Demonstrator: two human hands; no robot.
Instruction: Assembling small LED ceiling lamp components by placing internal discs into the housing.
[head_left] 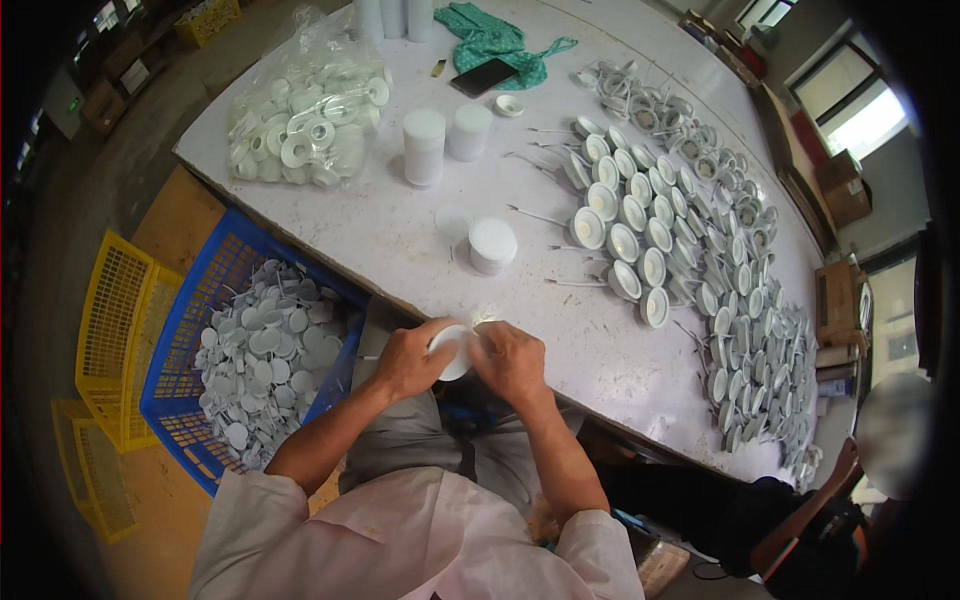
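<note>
At the table's front edge, my left hand (408, 360) grips a white round downlight housing (457, 354) by its left side. A short pale lead sticks out to the left of that hand. My right hand (508, 360) is closed at the housing's right rim, its fingers bent and partly hidden, a little blurred. Just beyond my hands stands a short stack of white discs (492, 247). Beside the stack lies a thin translucent disc (452, 221). Two more white disc stacks, a taller one (424, 150) and another (469, 133), stand farther back.
Many downlights (650, 265) with leads cover the table's right side. A clear bag of white rings (300, 130) lies back left, a phone (484, 77) on green cloth (490, 35) behind. Left of me is a blue basket (175, 400) of white discs; a person (800, 530) sits at right.
</note>
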